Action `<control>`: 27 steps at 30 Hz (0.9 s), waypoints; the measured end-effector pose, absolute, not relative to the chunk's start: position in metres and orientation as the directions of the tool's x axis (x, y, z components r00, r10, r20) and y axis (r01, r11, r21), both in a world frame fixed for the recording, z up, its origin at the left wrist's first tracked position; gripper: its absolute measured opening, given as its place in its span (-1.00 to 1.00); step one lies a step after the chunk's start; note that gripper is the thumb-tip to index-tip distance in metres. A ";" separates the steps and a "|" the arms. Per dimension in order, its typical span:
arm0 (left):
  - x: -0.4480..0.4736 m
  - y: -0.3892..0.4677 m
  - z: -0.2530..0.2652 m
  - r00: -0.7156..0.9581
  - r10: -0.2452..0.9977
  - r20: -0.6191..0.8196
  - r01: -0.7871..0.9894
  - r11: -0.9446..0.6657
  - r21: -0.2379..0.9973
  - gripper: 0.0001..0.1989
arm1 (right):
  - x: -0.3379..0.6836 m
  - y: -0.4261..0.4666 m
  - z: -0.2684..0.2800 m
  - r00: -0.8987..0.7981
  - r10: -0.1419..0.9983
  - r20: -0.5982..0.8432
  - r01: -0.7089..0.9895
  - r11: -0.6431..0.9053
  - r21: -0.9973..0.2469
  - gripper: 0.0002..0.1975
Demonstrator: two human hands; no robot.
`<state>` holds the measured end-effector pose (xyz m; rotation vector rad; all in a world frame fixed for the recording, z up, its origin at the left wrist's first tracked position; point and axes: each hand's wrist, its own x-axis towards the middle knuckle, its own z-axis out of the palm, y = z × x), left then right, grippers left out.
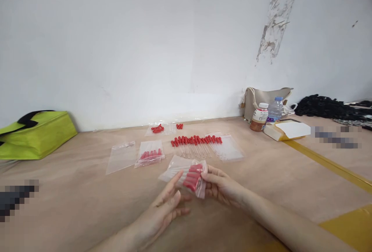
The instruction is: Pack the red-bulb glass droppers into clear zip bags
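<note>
My right hand (217, 184) grips the right end of a clear plastic zip bag (174, 168). Inside the bag lie several red-capped pieces (192, 177) with thin pale stems, side by side. My left hand (167, 205) is just below and left of the bag, fingers spread. Whether its fingertips touch the plastic I cannot tell. Beyond the hands, a row of loose red-capped sticks (196, 140) lies with stems toward me. Another filled zip bag (150, 154) lies to their left, beside a flat clear bag (121, 158). More clear bags (232, 149) lie under the row's right end.
Near the wall lie small red pieces (158, 128) on a clear bag. A lime-green bag (49, 135) stands at far left. On the right are a brown drink bottle (259, 118), a water bottle (276, 108), a beige bag (251, 99), an open box (273, 132) and a black heap (322, 106).
</note>
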<state>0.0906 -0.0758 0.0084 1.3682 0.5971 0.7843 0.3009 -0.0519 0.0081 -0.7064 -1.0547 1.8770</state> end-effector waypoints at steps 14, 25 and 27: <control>0.052 -0.018 0.029 -0.009 1.000 -0.030 -0.141 0.028 0.990 -0.70 | 0.308 -0.055 0.001 -0.681 0.701 -0.211 -0.066 -0.345 -0.936 -0.66; -0.038 0.073 0.047 -0.142 0.989 -0.051 0.267 0.087 0.960 -0.62 | 0.327 -0.042 -0.003 -0.617 0.763 -0.192 -0.119 -0.332 -0.936 -0.74; -0.041 0.079 0.041 -0.157 0.986 -0.049 0.383 0.106 0.918 -0.69 | 0.328 -0.042 -0.004 -0.615 0.765 -0.189 -0.118 -0.327 -0.938 -0.74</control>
